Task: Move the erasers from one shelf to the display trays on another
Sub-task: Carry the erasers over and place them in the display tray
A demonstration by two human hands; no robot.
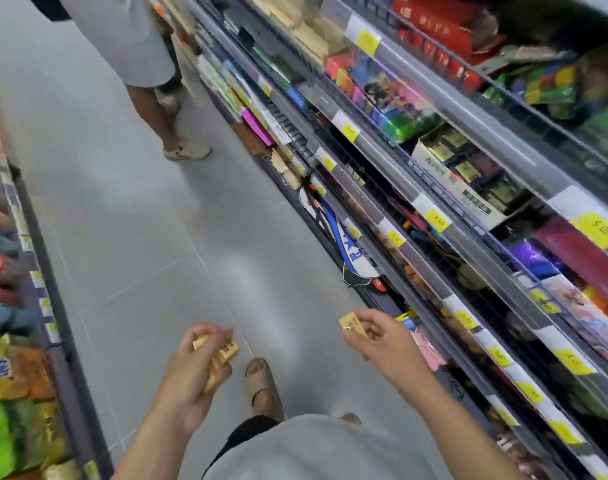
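Grey floor tiles [150, 216] run up the middle of the frame between two shop shelvings, and we stand in that aisle looking down at our hands. Our left hand [195, 372], at lower centre-left, curls its fingers round a small stack of yellow-wrapped erasers [217, 358], gripping several at once, which we judge is meant to carry a batch in one trip. Our right hand [378, 341], lower centre-right, pinches a single yellow eraser [351, 324] between thumb and fingertips, held out towards the shelving on the right [444, 233] as though ready to be set down alone. Both lots of erasers are in the air, well apart from each other and touching no shelf.

Which display trays are meant we cannot tell; the view is blurred and none stands out clearly. An open carton of dark, gold-labelled packets [465, 174] sits on a shelf at right of centre, possibly the same sort of goods. Yellow price tags [437, 220] line the shelf rails, and wire fronts behind them would force us to reach over to place anything.

Snack bags [4, 375] fill the shelving [55, 306] along the left edge. Another person [139, 64] stands at upper left in the aisle, near the right-hand shelving, and would be in the way if we walked further up. A blue and white bag [344, 251] hangs low off the right-hand shelving.
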